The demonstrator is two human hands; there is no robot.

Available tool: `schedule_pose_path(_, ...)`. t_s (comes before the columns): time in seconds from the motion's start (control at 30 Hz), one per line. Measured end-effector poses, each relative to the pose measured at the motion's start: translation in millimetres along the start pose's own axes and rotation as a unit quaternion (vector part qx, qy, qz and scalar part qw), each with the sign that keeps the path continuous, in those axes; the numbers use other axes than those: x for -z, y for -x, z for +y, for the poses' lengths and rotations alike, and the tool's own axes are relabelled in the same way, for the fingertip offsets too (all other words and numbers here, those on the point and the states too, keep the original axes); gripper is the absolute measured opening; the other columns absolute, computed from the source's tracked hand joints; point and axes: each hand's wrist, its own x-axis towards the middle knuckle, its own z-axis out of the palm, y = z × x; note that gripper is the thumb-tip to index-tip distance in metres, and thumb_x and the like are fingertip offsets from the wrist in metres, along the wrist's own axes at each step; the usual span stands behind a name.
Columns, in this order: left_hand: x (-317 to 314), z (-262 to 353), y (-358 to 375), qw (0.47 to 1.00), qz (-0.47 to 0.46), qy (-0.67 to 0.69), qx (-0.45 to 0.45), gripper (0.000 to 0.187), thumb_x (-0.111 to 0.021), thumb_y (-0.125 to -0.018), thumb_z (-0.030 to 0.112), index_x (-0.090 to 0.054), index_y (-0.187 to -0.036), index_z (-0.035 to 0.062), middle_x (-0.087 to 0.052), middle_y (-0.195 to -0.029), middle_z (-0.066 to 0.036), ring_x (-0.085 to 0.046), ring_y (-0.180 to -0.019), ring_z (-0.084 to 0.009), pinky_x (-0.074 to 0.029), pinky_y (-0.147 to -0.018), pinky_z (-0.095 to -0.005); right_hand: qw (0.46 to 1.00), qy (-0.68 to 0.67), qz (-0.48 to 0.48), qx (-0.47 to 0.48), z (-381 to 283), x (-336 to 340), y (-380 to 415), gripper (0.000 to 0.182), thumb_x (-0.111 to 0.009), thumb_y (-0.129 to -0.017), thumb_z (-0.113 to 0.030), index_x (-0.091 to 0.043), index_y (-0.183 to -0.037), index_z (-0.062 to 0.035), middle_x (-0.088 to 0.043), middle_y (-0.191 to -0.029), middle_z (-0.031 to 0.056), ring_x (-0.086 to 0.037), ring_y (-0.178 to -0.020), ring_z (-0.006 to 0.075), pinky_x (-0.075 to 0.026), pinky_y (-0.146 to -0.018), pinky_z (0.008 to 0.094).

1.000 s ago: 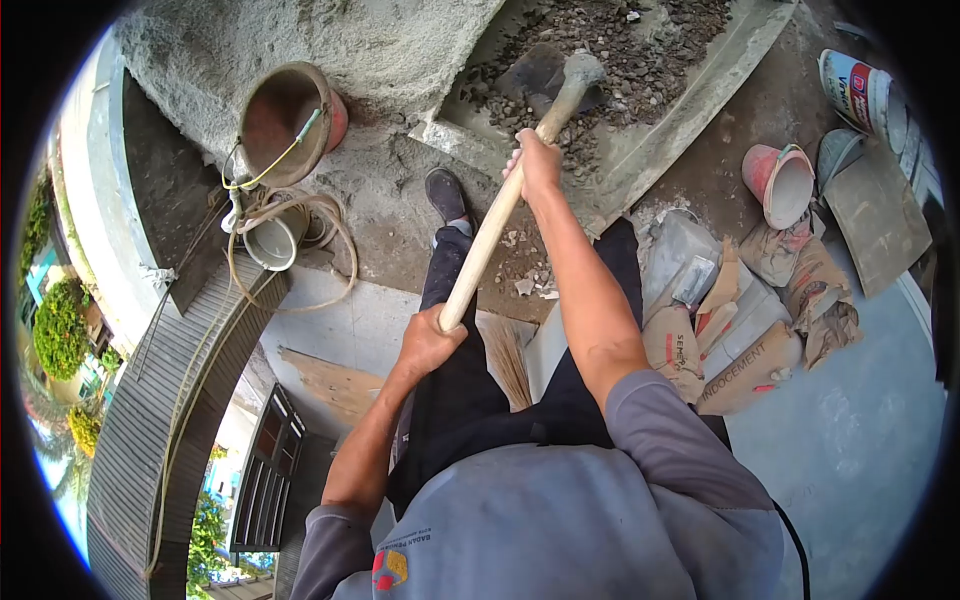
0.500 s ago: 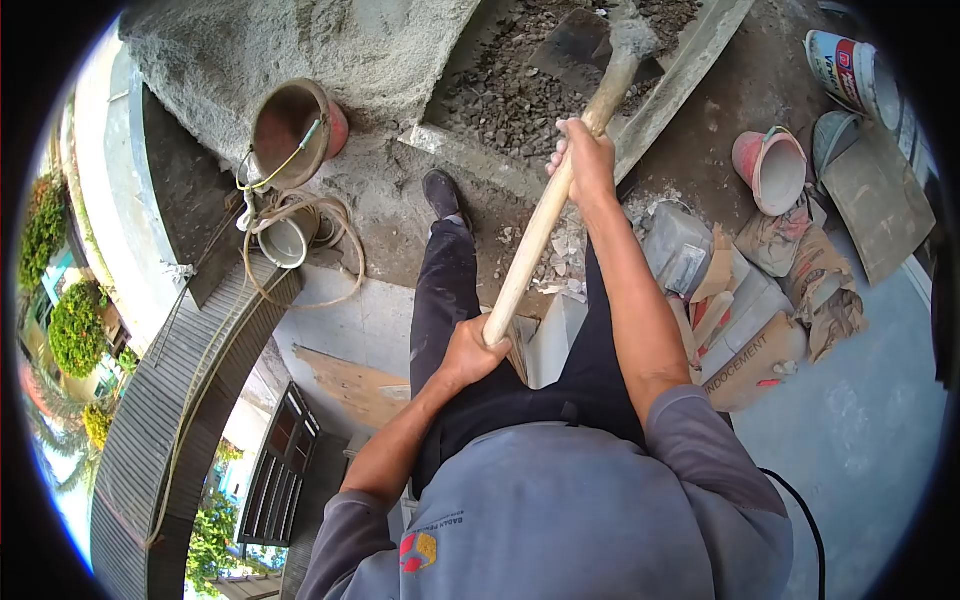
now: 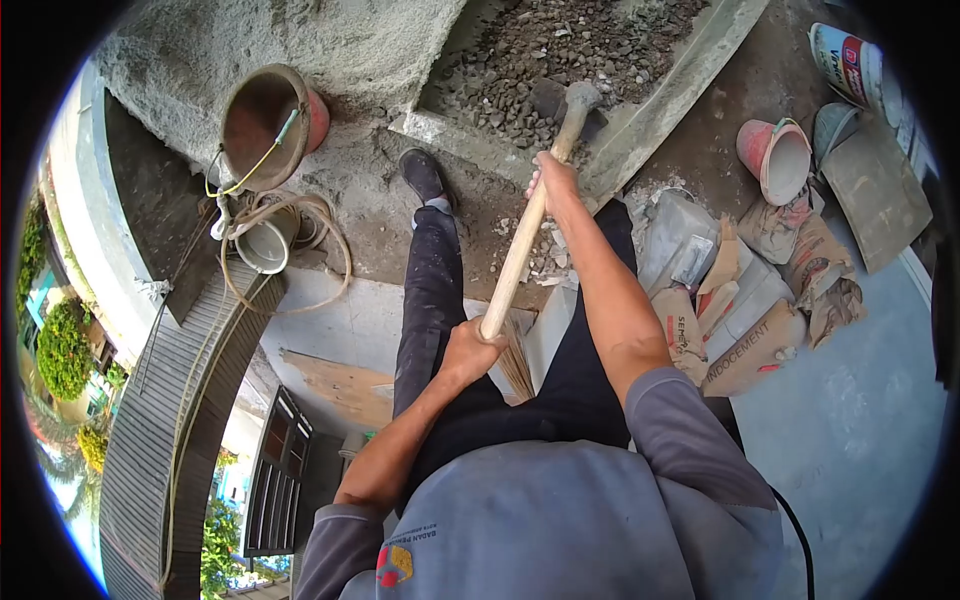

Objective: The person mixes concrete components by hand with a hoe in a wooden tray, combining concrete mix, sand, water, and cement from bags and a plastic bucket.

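Head view: The left hand (image 3: 472, 352) is closed around the lower end of the wooden handle of the hoe (image 3: 519, 250). The right hand (image 3: 557, 182) is closed around the same handle farther up, near the head. The hoe points forward, its blade (image 3: 548, 98) over gravel (image 3: 490, 65) in the trough (image 3: 690, 88); blade contact cannot be determined. A red bucket (image 3: 318, 122) stands left of the trough.

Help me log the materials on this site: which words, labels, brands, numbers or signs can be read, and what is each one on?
"INDOCEMENT": on a brown paper bag.
"SEME", at least: on the torn bag piece beside it.
"BADAN PEN…", ending unclear: on the grey shirt; the line under it is too small.
White bucket: lettering too blurred to read surely.
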Motion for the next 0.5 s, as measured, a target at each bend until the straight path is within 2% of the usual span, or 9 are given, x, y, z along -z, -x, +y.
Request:
schedule_pose_path(0.07,-4,5,10,0.999,-0.026,0.032,0.021,0.029,-0.071,-0.08,0.018,-0.07,-0.101,-0.0008,-0.071,-0.083,-0.024,-0.074,-0.079,-0.0335,-0.056,-0.073,-0.0415,1.0,0.014,-0.011,0.018,-14,3,11,0.02,-0.067,-0.084,-0.017,-0.057,-0.09,-0.0013,-0.053,-0.065,0.0071,-0.054,-0.048,0.0195,-0.05,-0.043,0.0381)
schedule_pose_path(0.13,-17,2,18,0.996,-0.009,0.058,-0.071,0.024,-0.07,-0.08,0.015,-0.067,-0.095,-0.0034,-0.066,-0.072,-0.017,-0.069,-0.07,-0.0251,-0.053,-0.067,-0.0392,0.998,0.019,-0.032,0.048,-45,9,40,0.02,-0.067,-0.084,-0.017,-0.057,-0.091,-0.0012,-0.053,-0.065,0.0068,-0.054,-0.048,0.019,-0.05,-0.043,0.0377)
schedule_pose_path(0.17,-25,3,19,0.991,-0.002,0.07,-0.117,0.022,-0.07,-0.08,0.013,-0.065,-0.092,-0.0047,-0.063,-0.067,-0.013,-0.066,-0.065,-0.0209,-0.052,-0.064,-0.0381,0.997,0.019,-0.014,0.075,-66,12,63,0.024,-0.067,-0.089,-0.02,-0.061,-0.098,0.0015,-0.051,-0.068,0.0049,-0.051,-0.051,0.0174,-0.046,-0.045,0.0353)
schedule_pose_path(0.27,-57,33,1,0.987,-0.016,0.052,-0.153,0.027,-0.072,-0.078,0.018,-0.069,-0.098,0.0009,-0.071,-0.08,-0.022,-0.073,-0.078,-0.0357,-0.056,-0.073,-0.0429,0.984,0.0,-0.033,0.174,-151,33,115,0.022,-0.065,-0.091,-0.02,-0.061,-0.097,0.0006,-0.052,-0.068,0.0042,-0.051,-0.052,0.0151,-0.046,-0.047,0.0332)
schedule_pose_path(0.33,-65,86,-9,0.977,-0.001,0.065,-0.203,0.026,-0.072,-0.078,0.019,-0.069,-0.097,0.001,-0.07,-0.08,-0.022,-0.072,-0.078,-0.036,-0.056,-0.074,-0.0432,0.971,0.022,-0.02,0.237,-207,47,121,0.019,-0.065,-0.09,-0.017,-0.061,-0.097,0.0002,-0.051,-0.068,0.0028,-0.049,-0.052,0.0133,-0.045,-0.046,0.0311)
schedule_pose_path(0.37,-71,104,-19,0.976,0.001,0.07,-0.206,0.026,-0.072,-0.078,0.019,-0.069,-0.097,0.0007,-0.07,-0.079,-0.022,-0.072,-0.078,-0.0364,-0.055,-0.073,-0.0433,0.963,0.008,-0.027,0.266,-229,54,112,0.017,-0.068,-0.085,-0.015,-0.057,-0.085,-0.0014,-0.052,-0.065,0.004,-0.051,-0.049,0.0146,-0.046,-0.044,0.032)
schedule_pose_path(0.4,-77,119,-30,0.975,0.002,0.074,-0.21,0.026,-0.072,-0.078,0.019,-0.069,-0.096,0.0005,-0.07,-0.079,-0.022,-0.072,-0.078,-0.0367,-0.055,-0.073,-0.0433,0.961,0.009,-0.032,0.275,-246,60,106,0.015,-0.067,-0.085,-0.014,-0.058,-0.085,-0.0012,-0.053,-0.065,0.0041,-0.052,-0.05,0.0145,-0.047,-0.044,0.0318)
schedule_pose_path(0.5,-90,111,-50,0.981,-0.007,0.084,-0.174,0.027,-0.073,-0.078,0.02,-0.069,-0.095,0.0004,-0.071,-0.08,-0.021,-0.072,-0.078,-0.0375,-0.055,-0.073,-0.0437,0.969,0.027,-0.01,0.244,-236,66,59,0.018,-0.067,-0.085,-0.015,-0.057,-0.087,-0.0007,-0.053,-0.065,0.0047,-0.052,-0.049,0.0154,-0.048,-0.044,0.0332)
